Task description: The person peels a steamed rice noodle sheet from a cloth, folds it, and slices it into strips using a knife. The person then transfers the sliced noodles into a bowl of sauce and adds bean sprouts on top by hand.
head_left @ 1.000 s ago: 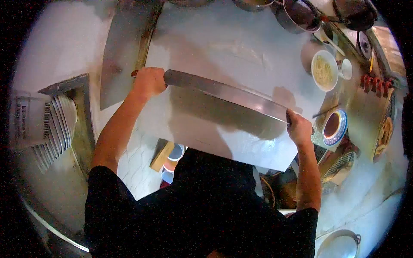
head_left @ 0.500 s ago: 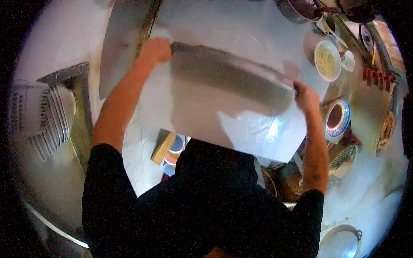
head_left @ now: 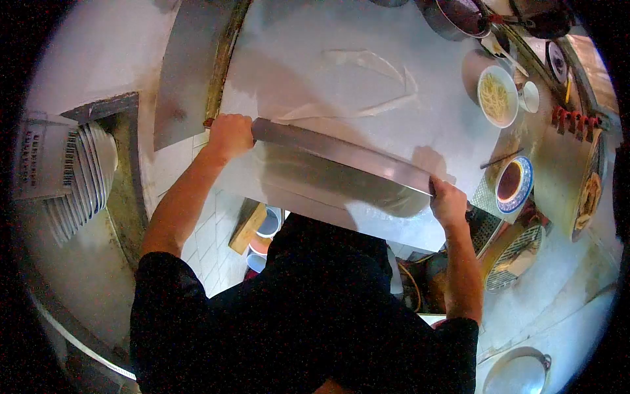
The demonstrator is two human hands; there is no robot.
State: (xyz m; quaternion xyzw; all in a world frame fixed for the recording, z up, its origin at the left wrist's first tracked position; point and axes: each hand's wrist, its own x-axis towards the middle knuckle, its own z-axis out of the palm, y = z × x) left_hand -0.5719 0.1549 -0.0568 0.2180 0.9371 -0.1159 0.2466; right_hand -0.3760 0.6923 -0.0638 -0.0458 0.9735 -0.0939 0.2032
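Stretched across the pale worktop is a long two-handled knife with a wide, flat metal blade. My left hand is wrapped round the dark handle at its left end, near the worktop's left edge. Closed on the opposite handle is my right hand, lower and nearer my body. The blade slants down to the right; whether it touches the worktop I cannot tell. Beyond it lies a thin pale loop-shaped strip, perhaps a wet smear or film. A shadow and reflection darken the surface on my side of the blade.
At the right stand a bowl of noodles, a white cup and a blue-rimmed bowl of dark red sauce. A dark pot is at the top right. Stacked plates lean at the left. A lidded pan sits lower right.
Both hands have brought the knife toward my body, with the right hand also shifting slightly left. The pale loop-shaped strip beyond the blade now shows clearly.
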